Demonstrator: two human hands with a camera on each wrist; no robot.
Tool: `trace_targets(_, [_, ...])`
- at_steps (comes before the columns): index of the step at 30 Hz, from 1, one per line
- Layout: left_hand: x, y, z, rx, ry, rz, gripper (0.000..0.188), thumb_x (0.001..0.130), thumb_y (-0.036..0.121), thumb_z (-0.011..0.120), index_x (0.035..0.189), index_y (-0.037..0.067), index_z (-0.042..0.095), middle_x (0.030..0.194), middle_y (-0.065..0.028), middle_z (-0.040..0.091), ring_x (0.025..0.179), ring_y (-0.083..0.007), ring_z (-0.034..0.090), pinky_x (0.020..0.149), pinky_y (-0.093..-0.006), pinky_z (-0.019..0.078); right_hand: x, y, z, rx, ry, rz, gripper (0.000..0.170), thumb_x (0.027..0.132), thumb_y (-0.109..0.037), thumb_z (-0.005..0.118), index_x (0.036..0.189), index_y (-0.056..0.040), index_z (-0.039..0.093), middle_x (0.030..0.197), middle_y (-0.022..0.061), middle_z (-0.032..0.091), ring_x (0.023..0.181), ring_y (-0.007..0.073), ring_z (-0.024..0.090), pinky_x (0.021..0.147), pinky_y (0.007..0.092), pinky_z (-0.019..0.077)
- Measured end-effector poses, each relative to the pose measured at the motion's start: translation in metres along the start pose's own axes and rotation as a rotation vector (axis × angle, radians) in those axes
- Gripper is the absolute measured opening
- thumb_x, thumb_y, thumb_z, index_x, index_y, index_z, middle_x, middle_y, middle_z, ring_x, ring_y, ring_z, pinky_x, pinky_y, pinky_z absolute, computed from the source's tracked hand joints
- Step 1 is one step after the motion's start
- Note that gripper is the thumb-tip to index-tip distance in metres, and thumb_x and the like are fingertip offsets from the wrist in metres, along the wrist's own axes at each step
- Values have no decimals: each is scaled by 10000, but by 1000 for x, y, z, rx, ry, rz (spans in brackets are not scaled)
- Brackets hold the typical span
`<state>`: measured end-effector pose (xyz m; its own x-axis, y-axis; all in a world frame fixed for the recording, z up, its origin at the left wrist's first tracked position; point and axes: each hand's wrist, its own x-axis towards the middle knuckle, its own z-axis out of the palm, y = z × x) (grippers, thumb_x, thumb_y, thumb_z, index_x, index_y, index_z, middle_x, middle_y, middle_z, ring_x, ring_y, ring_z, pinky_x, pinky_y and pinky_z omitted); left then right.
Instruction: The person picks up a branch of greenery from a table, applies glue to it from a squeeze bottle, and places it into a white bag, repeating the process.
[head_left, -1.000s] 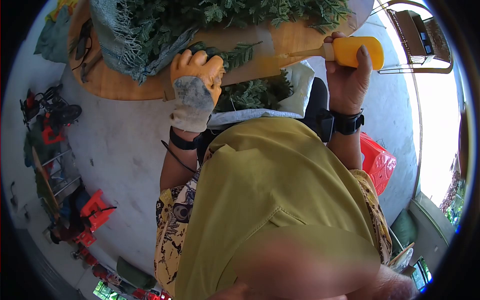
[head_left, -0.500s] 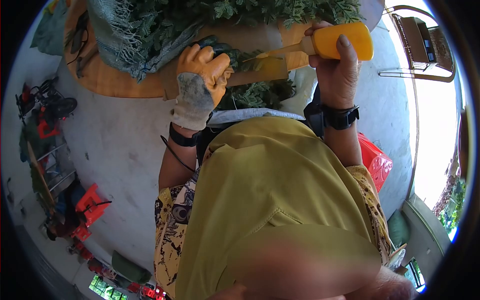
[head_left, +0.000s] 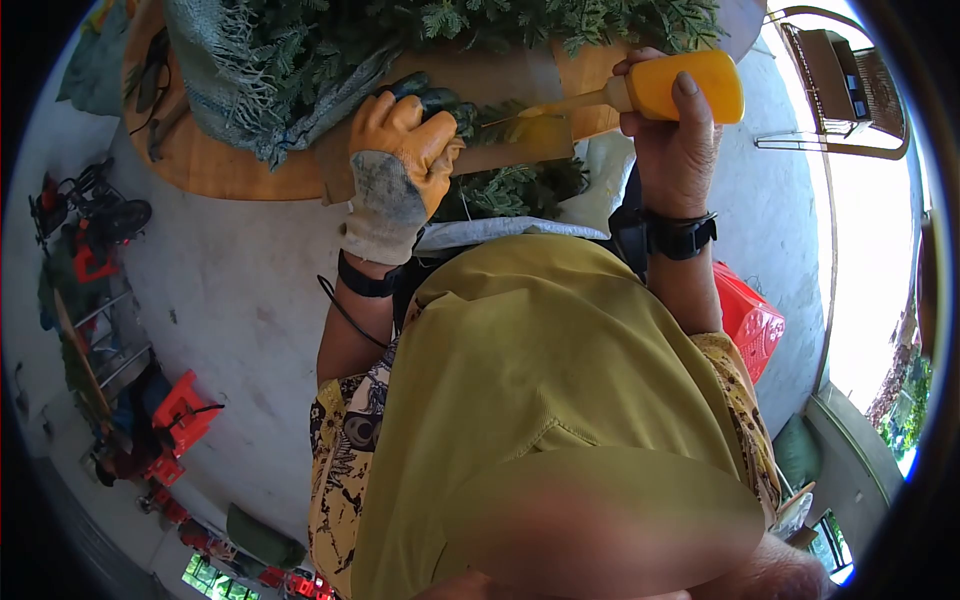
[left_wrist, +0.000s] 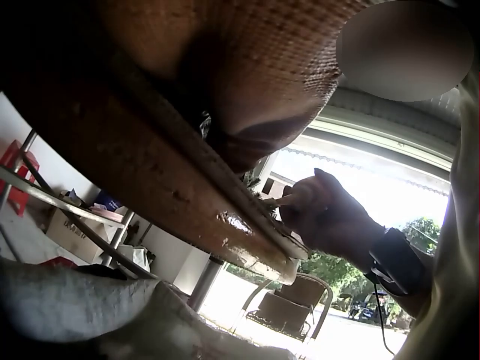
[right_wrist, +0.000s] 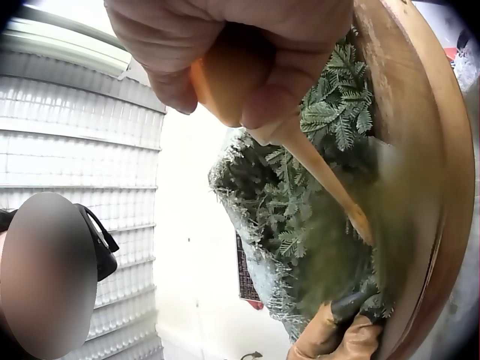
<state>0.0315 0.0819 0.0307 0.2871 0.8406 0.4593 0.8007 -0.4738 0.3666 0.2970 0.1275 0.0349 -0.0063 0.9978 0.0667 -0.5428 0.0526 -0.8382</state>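
My right hand (head_left: 675, 150), bare, grips a yellow squeeze bottle (head_left: 685, 88) whose long nozzle points left. In the right wrist view the nozzle (right_wrist: 321, 171) reaches down toward green sprigs near the gloved fingers (right_wrist: 319, 334). My left hand (head_left: 395, 170), in an orange and grey glove, has its fingers curled round dark green, rounded pieces (head_left: 435, 100) at the base of a sprig. Under the sprig and nozzle lies a brown board (head_left: 520, 148) at the table edge. Whether the nozzle tip touches the sprig, I cannot tell.
Fir branches (head_left: 480, 20) and a woven sack (head_left: 215, 80) cover the far part of the wooden table (head_left: 220, 180). More greenery (head_left: 510, 190) lies in a white sack (head_left: 490, 232) below the edge. A wicker chair (head_left: 850, 90) stands at right, a red stool (head_left: 745, 315) near my right arm.
The bottle and my right hand have moved left, bringing the nozzle close to my left hand. Over the last half second both hands stay almost in place.
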Motion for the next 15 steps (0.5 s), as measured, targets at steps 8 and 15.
trace_targets(8, [-4,-6,5,68,9,3,173,631,112,741,682,104,577,715,-102,504,761,-342,516,672,-448,439,-4,-4,-4,-96,114,-32,496,896,-376,641,1141,52,597,1015,173,656,819,178,605,555,232,411])
trace_targets(15, [-5,-5,3,45,-29,-20,163,636,109,726,680,99,569,733,-115,514,762,-372,510,717,-479,430,-8,-4,-17,-53,140,-20,483,909,-371,633,1140,52,596,1012,171,657,814,181,609,581,234,419])
